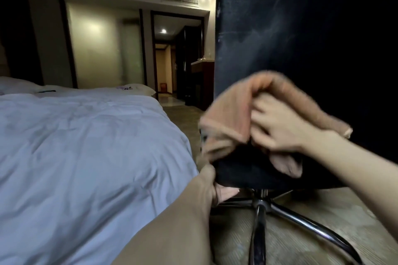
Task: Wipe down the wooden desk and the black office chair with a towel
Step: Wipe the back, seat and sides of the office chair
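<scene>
The right hand (277, 122) has its fingers curled into a peach towel (230, 112), bunching it against the black office chair (290, 28) where backrest meets seat. The cloth spills past the hand on both sides, blurred. Below and to the left of it, the left hand (213, 187) grips the seat's front edge, thumb on top and fingers underneath. Under both hands stands the chrome base (301, 219). Left of the left hand lies a bed (86, 146).
</scene>
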A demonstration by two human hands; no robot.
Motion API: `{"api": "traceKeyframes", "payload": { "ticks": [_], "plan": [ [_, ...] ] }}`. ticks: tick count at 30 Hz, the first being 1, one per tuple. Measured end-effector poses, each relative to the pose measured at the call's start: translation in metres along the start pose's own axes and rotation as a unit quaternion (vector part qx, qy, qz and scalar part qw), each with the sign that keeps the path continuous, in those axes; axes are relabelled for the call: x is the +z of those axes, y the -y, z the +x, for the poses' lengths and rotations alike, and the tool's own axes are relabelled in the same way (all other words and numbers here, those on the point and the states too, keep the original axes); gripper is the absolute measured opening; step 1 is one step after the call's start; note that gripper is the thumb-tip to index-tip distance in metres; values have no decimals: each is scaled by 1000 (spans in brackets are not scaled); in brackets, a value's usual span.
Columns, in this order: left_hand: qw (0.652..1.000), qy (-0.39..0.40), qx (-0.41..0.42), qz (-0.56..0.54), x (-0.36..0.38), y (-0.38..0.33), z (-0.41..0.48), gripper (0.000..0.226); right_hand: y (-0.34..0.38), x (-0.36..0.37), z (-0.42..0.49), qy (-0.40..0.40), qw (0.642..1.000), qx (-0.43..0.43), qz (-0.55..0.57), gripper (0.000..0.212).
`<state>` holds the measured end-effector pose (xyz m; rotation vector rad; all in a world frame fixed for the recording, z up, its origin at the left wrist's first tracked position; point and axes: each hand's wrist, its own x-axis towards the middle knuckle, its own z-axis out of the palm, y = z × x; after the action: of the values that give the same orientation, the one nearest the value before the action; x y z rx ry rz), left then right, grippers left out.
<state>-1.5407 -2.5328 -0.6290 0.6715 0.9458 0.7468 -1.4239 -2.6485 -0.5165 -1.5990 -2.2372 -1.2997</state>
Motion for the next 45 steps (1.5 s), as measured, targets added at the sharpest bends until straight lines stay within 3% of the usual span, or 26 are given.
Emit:
{"api": "traceKeyframes", "payload": {
  "ticks": [4,10,13,15,17,22,26,29,31,35,39,42,45],
  "plan": [
    [988,106,-115,6,-19,-5,0,46,-50,-41,52,-135,967,198,-91,55],
    [987,107,-91,83,-18,-3,5,47,-26,-25,72,-135,962,235,-33,71],
    [981,132,-79,114,-20,-4,13,48,15,24,39,-37,987,156,12,64],
    [975,158,-76,136,-26,-6,18,53,40,56,9,44,992,80,87,37],
    [970,167,-77,160,-34,-11,24,50,56,78,-16,42,988,24,146,24],
    [945,165,-22,283,-46,-26,28,31,65,86,-34,-13,991,0,133,39],
    [901,172,21,398,-43,-36,22,26,38,56,-24,36,992,-36,112,35],
    [922,134,120,342,-18,-52,10,34,6,14,19,-45,997,-26,59,21],
    [935,115,170,288,-2,-61,-1,40,-11,-12,47,-134,991,27,10,30],
    [923,110,282,236,9,-72,-19,33,-23,-36,79,-250,953,170,-3,37],
    [935,220,262,94,1,-88,-37,43,-11,-29,90,-284,936,207,14,11],
    [928,283,239,39,-12,-100,-38,57,-2,-12,71,-276,928,252,13,45],
    [925,310,220,-29,-16,-105,-34,79,8,-8,57,-360,895,260,-35,53]
  ]
}}
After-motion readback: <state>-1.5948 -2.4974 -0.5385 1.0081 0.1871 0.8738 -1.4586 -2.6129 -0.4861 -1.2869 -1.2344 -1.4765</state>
